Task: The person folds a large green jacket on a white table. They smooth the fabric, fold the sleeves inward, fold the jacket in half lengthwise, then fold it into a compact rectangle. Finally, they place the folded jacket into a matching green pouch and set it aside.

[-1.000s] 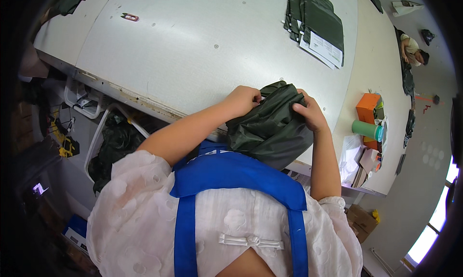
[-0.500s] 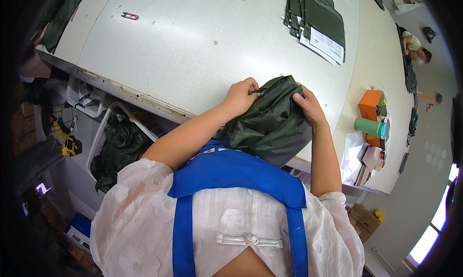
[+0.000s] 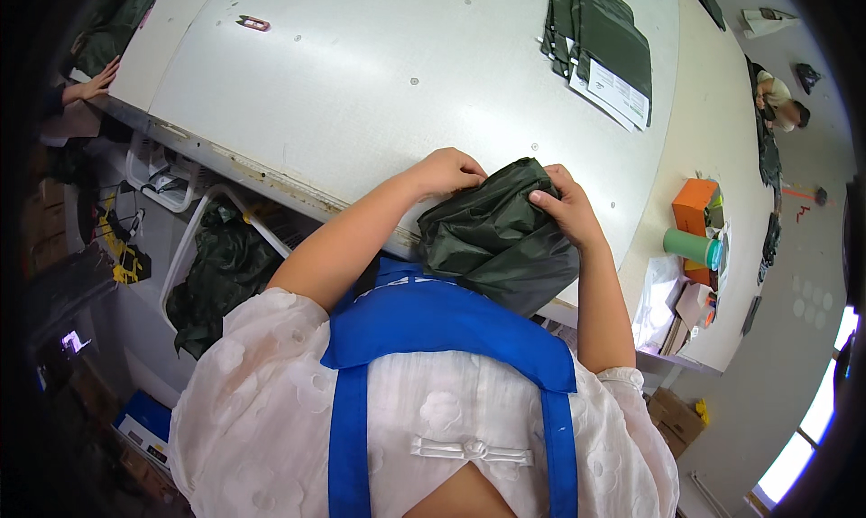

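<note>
A bunched dark green piece of thin, shiny fabric (image 3: 501, 238) hangs over the near edge of the white table (image 3: 361, 94), against my blue apron. At its upper left side, my left hand (image 3: 448, 172) pinches the edge with curled fingers. My right hand (image 3: 570, 207) grips the upper right side, thumb on the near face and fingers behind it. The far side of the fabric is hidden from view. Beyond my hands lies a stack of folded dark green fabric pieces (image 3: 613, 40) with white printed sheets (image 3: 609, 94) on its near end.
Small thread snips (image 3: 253, 23) lie at the far left. To the right are an orange box (image 3: 693, 204), a green cup (image 3: 690, 245) and papers. A white-framed basket below holds dark green fabric (image 3: 225, 279). Another person's hand (image 3: 97, 80) rests at the left table edge.
The fabric's top edge has sunk slightly toward me, folding over between my hands. My right hand has come down a little. Another person's hand has appeared at the left table edge.
</note>
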A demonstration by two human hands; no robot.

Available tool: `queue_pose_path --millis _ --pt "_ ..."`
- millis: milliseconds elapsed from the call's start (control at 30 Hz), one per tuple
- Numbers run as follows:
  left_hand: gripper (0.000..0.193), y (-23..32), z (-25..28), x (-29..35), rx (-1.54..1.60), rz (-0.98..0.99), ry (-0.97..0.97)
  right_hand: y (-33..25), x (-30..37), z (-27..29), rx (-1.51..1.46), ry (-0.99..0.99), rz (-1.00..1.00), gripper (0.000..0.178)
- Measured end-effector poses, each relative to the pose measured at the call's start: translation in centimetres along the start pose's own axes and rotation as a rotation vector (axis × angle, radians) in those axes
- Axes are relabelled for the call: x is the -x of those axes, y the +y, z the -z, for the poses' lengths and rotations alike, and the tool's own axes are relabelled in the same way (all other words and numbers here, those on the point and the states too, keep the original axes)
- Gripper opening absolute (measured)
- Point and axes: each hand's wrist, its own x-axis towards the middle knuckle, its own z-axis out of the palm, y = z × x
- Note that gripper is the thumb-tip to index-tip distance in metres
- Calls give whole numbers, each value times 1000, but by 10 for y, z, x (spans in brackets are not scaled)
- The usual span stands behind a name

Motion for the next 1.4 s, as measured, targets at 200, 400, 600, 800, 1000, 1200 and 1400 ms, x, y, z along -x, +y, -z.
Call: queue_pose_path --millis 200,400,600,800,1000,1200,1400 --pt "22 -5 9 -2 209 -3 -191 1 2 1 -89 11 -45 33" --pt "11 -2 4 -2 168 27 -52 10 -2 9 -252 -56 -44 43" --pt "13 -6 -23 -10 410 72 -14 1 -2 11 -285 -41 -144 49" --pt "25 2 -24 -1 478 -42 22 4 -4 11 -177 -34 -115 41" --pt "33 5 -11 7 -185 -377 165 0 18 9 -114 -33 91 36" --pt "30 5 -11 18 -717 -863 489 -2 27 8 -123 -37 78 40" --pt "18 -13 -19 15 -759 -792 503 -15 29 1 -243 7 10 48"
